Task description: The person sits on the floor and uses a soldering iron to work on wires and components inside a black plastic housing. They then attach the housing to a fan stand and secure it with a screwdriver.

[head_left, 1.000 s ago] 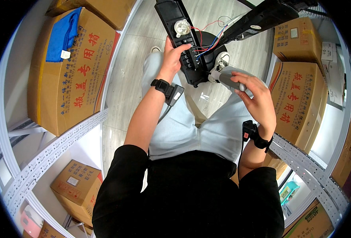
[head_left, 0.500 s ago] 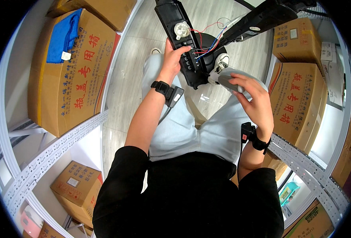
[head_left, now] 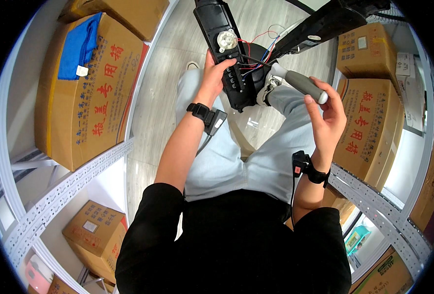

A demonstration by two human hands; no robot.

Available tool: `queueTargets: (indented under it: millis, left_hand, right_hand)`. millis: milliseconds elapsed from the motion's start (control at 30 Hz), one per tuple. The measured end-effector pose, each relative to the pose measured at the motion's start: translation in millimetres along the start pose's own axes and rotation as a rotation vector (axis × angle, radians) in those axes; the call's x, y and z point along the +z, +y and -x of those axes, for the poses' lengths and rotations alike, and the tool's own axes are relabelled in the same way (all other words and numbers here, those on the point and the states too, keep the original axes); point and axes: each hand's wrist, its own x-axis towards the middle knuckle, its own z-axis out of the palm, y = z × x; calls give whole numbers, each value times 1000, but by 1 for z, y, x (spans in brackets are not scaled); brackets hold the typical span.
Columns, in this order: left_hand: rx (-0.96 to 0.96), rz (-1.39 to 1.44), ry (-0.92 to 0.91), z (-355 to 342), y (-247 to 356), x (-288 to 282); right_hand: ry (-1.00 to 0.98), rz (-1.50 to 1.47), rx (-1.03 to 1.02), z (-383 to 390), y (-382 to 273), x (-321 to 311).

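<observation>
My left hand [head_left: 211, 76] grips the left edge of a long black plastic housing [head_left: 241, 95], its thumb laid over the top face near a row of small terminals. A round clear-and-white part [head_left: 227, 40] sits on the housing above that thumb. My right hand [head_left: 328, 112] holds the butt end of a screwdriver [head_left: 302, 83] with a grey and white handle, between thumb and fingers. Its thin dark shaft points left to the housing, close to my left thumb; whether the tip touches anything is too small to tell. Red, blue and white wires [head_left: 264, 58] run from the housing.
A second black section [head_left: 325, 29] slants toward the upper right, joined by the wires. Cardboard boxes [head_left: 87, 93] stand on metal shelving [head_left: 65, 196] at both sides, and a blue cloth [head_left: 79, 46] lies over one. Below the housing is grey wood-look flooring [head_left: 165, 51].
The screwdriver has swung round, so its shaft now reaches the housing. My right hand has turned and shifted slightly, now at the handle's end. My left hand stays put.
</observation>
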Motion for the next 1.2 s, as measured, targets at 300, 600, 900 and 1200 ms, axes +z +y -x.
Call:
queueTargets:
  millis: [300, 600, 900, 1200]
  left_hand:
    - [114, 13, 57, -1, 0, 1]
    - [320, -214, 26, -30, 17, 36]
    - [360, -339, 75, -99, -16, 42]
    - [273, -248, -49, -120, -48, 86]
  right_hand:
    - [475, -716, 186, -14, 46, -40]
    - [681, -1109, 338, -81, 90, -69]
    - [204, -555, 365, -183, 153, -73]
    - [-192, -626, 643, -239, 305, -66]
